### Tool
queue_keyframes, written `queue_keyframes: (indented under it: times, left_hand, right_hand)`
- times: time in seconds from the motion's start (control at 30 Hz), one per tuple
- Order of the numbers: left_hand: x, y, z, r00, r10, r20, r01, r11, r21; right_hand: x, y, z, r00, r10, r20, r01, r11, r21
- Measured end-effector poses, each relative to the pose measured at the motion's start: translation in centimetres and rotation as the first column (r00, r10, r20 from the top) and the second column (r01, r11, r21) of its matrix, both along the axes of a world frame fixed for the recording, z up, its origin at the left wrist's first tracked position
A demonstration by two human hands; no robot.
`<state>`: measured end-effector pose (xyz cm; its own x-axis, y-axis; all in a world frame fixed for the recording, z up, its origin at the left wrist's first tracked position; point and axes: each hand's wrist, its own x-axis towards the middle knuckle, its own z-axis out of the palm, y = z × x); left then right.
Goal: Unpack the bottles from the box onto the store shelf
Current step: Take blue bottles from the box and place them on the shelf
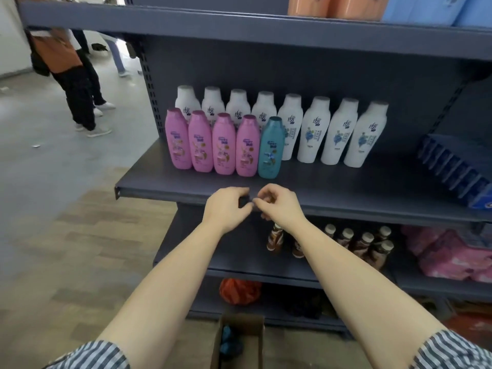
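box [256, 342] holds teal bottles [226, 348]; left hand [226, 207], right hand [280, 206] curled, grip unclear

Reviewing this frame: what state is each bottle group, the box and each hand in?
Teal plastic bottle: upright, capped, on grey metal shelf.
Four pink plastic bottles: upright, capped, front row.
Eight white plastic bottles: upright, back row.
Brown cardboard box: open, on floor, teal bottles inside.
Left hand: fingers curled, holds no bottle.
Right hand: fingers curled, meets left hand, holds no bottle.
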<state>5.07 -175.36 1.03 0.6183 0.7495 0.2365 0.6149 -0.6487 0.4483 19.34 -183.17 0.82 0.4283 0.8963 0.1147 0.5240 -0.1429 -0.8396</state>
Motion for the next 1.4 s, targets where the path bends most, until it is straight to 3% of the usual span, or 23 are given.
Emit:
queue_keyframes:
  times: [0.17,0.4,0.67,1.07,1.4]
  left_hand:
    - [-1.4,-2.6,-2.4,0.997,0.065,-0.034,-0.065,0.998,0.005]
    - [-3.1,-8.1,-8.0,0.975,0.162,-0.151,-0.188,0.965,-0.180]
    - [-5.6,-13.4,-14.7,0.928,0.217,-0.302,-0.310,0.899,-0.309]
    - [-10.9,-13.7,-23.5,0.880,0.227,-0.417,-0.420,0.784,-0.458]
    - [-11.0,-15.3,-40.0,0.880,0.241,-0.408,-0.461,0.641,-0.614]
  right_hand:
    - [-0.4,-1.4,-3.5,0.994,0.101,0.037,-0.097,0.990,-0.106]
    - [-0.4,-5.2,-9.1,0.954,0.274,0.126,-0.220,0.918,-0.330]
    - [-0.6,-9.7,-16.3,0.927,0.367,0.082,-0.277,0.814,-0.510]
    - [-4.8,-9.1,-26.4,0.939,0.342,-0.036,-0.281,0.703,-0.653]
    - [-7.5,-7.5,-43.0,0.935,0.347,-0.071,-0.286,0.621,-0.730]
